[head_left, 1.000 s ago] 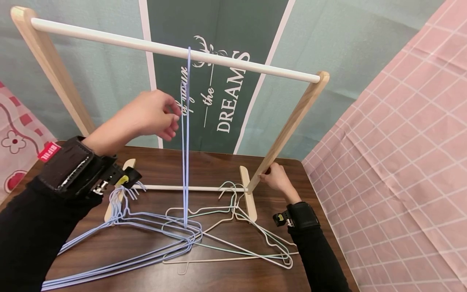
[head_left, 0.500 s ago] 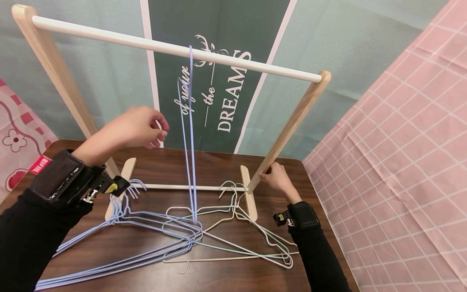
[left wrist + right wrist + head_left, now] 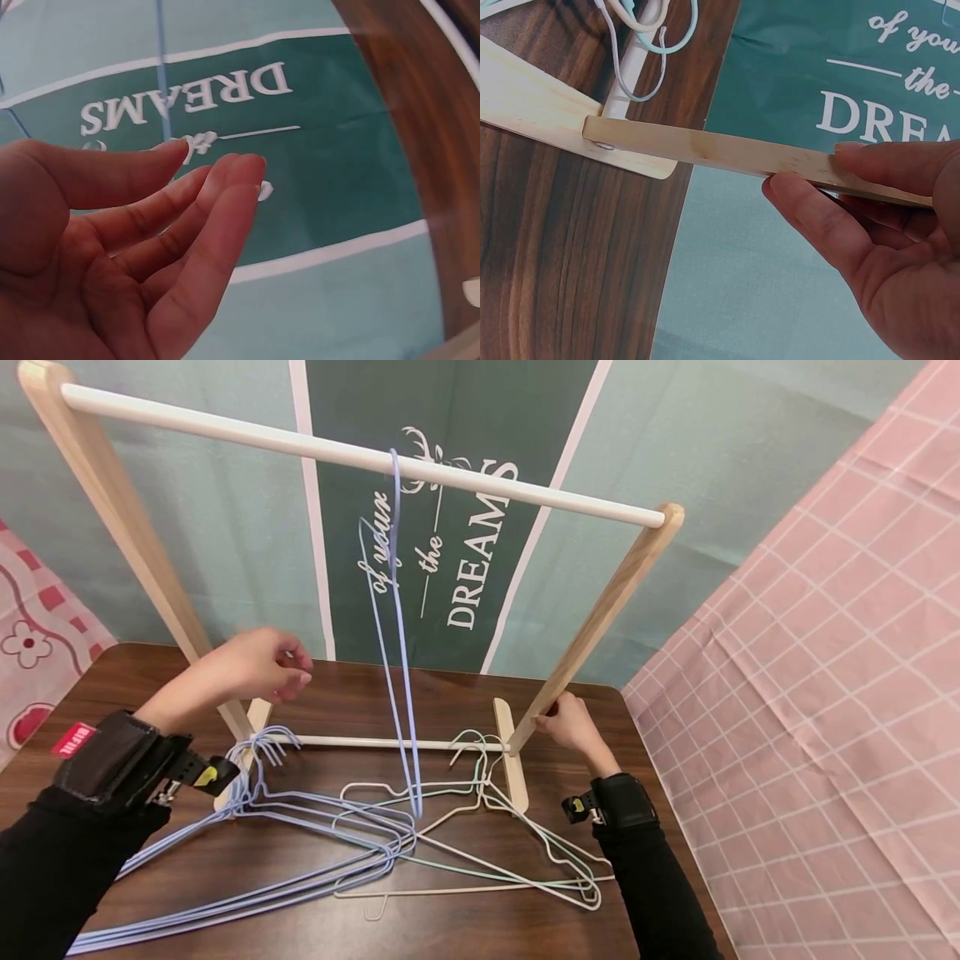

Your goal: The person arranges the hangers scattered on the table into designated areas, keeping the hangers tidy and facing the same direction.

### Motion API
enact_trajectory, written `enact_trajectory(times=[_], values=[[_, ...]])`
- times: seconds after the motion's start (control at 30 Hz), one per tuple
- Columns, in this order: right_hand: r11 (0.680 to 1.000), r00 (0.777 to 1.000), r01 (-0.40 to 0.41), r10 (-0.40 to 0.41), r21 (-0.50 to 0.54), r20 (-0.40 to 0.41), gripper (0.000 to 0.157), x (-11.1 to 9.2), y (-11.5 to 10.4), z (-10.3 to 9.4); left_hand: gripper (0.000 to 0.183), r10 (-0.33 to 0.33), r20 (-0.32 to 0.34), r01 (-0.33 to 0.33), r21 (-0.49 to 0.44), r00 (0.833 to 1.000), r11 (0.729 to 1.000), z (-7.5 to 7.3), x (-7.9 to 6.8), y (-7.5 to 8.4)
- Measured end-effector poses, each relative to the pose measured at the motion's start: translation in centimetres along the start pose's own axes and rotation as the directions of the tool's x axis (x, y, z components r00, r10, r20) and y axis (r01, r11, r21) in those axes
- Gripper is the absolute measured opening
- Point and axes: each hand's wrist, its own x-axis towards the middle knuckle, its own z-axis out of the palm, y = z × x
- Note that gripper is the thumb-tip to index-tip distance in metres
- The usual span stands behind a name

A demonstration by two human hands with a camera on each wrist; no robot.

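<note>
A blue hanger (image 3: 406,677) hangs by its hook from the white top rail (image 3: 495,483) of a garment rack, its lower end close over the table. To its left, my left hand (image 3: 262,664) is in the air, fingers loosely bent and holding nothing; in the left wrist view the palm and fingers (image 3: 217,247) show bare. Low on the rack's right wooden post (image 3: 600,618), my right hand (image 3: 576,727) grips the wood between thumb and fingers, as the right wrist view of the post (image 3: 727,150) shows.
Several blue hangers (image 3: 315,814) lie overlapping on the left of the dark wooden table (image 3: 262,868). White and green hangers (image 3: 517,860) lie at the right, hooks by the lower rail (image 3: 337,742). A pink checked cloth (image 3: 840,693) stands along the right side.
My left hand has moved down and left, away from the hanging blue hanger. That hanger has turned and swung a little, its lower end shifting right. My right hand has stayed on the post.
</note>
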Motion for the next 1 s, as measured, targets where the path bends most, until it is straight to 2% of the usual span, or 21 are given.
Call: enact_trajectory(times=[0.1,0.33,0.6,0.77,0.9,1.0], values=[[1.0,1.0,-0.001,0.001,-0.002,-0.002,0.023,0.0,0.0,0.0,0.013,-0.017,0.01,0.017,-0.006,1.0,1.0,0.7,-0.1,-1.1],[1.0,1.0,0.001,-0.001,0.006,-0.002,0.023,0.0,0.1,0.1,0.014,-0.055,0.005,0.055,0.06,0.998,0.997,2.8,-0.4,-3.6],[1.0,1.0,-0.01,0.01,0.012,-0.001,0.023,0.0,0.0,0.1,0.012,-0.115,0.024,0.114,0.035,0.993,0.993,4.7,-1.3,-7.2],[1.0,1.0,-0.009,0.009,0.003,-0.005,0.024,0.0,0.0,0.1,0.01,-0.155,0.007,0.155,0.007,0.988,0.988,5.7,-1.9,-9.5],[1.0,1.0,-0.008,0.008,0.003,-0.007,0.024,0.0,0.0,0.2,0.014,-0.197,-0.019,0.198,0.05,0.98,0.979,6.6,-2.6,-11.0],[1.0,1.0,-0.01,0.01,0.003,-0.007,0.024,0.0,0.0,0.2,0.02,-0.204,-0.034,0.207,0.125,0.978,0.97,7.1,-3.0,-11.8]])
